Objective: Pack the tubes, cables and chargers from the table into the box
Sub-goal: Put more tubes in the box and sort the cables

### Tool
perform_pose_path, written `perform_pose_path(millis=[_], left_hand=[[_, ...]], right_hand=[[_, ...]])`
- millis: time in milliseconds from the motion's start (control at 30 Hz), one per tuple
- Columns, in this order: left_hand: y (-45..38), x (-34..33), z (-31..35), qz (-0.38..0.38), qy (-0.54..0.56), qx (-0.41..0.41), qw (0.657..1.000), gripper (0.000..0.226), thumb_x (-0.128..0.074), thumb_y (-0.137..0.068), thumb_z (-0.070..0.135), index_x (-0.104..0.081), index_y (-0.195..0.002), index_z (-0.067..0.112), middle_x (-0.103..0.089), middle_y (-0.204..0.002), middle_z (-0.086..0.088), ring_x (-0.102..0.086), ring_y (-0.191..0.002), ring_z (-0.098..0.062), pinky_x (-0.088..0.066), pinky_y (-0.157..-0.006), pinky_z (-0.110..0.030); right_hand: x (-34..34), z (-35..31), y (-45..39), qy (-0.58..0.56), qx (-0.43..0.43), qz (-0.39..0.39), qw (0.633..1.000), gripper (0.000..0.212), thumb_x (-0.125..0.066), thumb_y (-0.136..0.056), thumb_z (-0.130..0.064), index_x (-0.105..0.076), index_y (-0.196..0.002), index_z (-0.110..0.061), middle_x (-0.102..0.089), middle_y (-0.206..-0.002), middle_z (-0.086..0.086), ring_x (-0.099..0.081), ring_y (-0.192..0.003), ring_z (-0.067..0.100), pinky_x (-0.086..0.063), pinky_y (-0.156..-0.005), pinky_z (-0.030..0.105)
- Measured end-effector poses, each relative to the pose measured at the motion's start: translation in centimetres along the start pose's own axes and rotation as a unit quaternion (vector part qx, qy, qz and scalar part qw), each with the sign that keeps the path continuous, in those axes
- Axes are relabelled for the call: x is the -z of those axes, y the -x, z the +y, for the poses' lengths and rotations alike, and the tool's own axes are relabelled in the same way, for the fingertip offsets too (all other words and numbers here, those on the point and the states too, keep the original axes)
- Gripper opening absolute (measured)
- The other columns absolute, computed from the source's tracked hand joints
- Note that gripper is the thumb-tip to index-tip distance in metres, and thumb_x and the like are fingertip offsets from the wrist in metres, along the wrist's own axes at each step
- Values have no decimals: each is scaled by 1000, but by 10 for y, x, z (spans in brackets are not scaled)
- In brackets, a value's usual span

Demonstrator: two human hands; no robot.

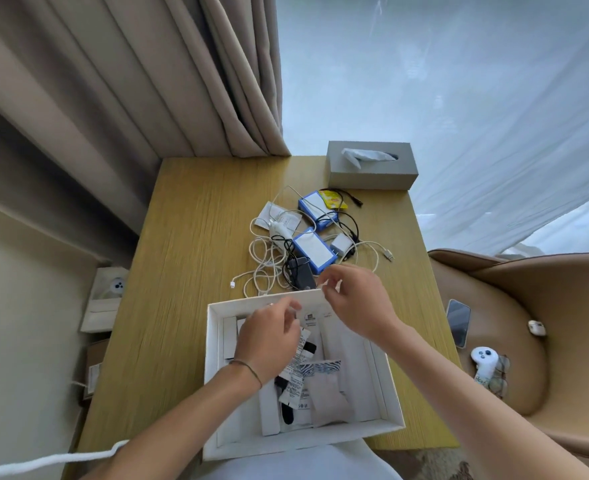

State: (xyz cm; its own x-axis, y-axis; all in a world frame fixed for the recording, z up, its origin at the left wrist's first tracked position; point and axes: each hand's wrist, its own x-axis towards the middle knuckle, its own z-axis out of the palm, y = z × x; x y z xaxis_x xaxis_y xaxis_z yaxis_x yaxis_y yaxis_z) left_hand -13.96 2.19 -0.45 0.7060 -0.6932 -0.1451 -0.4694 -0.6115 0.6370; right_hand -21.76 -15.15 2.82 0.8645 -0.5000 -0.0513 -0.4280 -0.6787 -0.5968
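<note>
Over box (213,375) | left hand (268,344) fingers curled, grip unclear | right hand (351,299) pinching, contents unclear | tube (294,372) lengthwise near-far.

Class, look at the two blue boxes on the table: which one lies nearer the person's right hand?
The nearer blue box, just beyond the right hand. The other blue box lies farther back, beside the yellow packet.

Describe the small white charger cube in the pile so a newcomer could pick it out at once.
On the wooden table, find the tangle of cables between the grey tissue box and the white box. The white charger cube sits at the pile's right side, just right of the nearer blue-edged box. It is the only plain white block there; the other adapter is black.
</note>
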Motion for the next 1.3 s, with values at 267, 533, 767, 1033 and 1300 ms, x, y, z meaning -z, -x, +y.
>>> perform_pose_path(millis=[267,533,767,1033,1300], left_hand=[[-75,28,33,37,11,-55,998,21,-59,-87,14,-65,-103,27,-62,-76,14,-57,-70,-5,-40,-58,-14],[-129,22,34,-9,-38,-9,999,21,-56,-90,18,-63,-104,31,-64,-84,10,-59,-82,-9,-48,-65,-24],[-153,16,27,-16,-47,9,999,22,-54,-91,19,-64,-106,31,-64,-87,9,-61,-82,-10,-56,-71,-33],[-192,8,25,-29,-54,12,998,22,-53,-91,16,-64,-105,28,-65,-88,6,-61,-79,-12,-50,-67,-28],[-270,-15,39,-25,-70,0,997,25,-51,-87,11,-66,-105,21,-66,-101,-1,-61,-97,-23,-52,-79,-37]], right_hand=[[18,29,-70,-11,-61,29,998,21,-58,-91,-19,-75,-99,-27,-75,-98,-12,-63,-79,4,-39,-56,17],[-6,93,-132,99,-92,-113,984,35,-63,-92,-16,-63,-126,-25,-68,-126,-1,-64,-109,18,-54,-84,31],[-34,113,-161,237,-32,-131,962,41,-68,-86,-17,-57,-125,-22,-62,-119,6,-63,-98,27,-51,-68,35],[-54,118,-174,283,6,-102,954,28,-71,-85,-21,-61,-111,-17,-57,-109,7,-57,-88,23,-55,-71,35],[-2,120,-180,-287,-201,-63,935,31,-71,-79,-34,-73,-108,-22,-67,-81,-10,-62,-64,4,-45,-56,17]])
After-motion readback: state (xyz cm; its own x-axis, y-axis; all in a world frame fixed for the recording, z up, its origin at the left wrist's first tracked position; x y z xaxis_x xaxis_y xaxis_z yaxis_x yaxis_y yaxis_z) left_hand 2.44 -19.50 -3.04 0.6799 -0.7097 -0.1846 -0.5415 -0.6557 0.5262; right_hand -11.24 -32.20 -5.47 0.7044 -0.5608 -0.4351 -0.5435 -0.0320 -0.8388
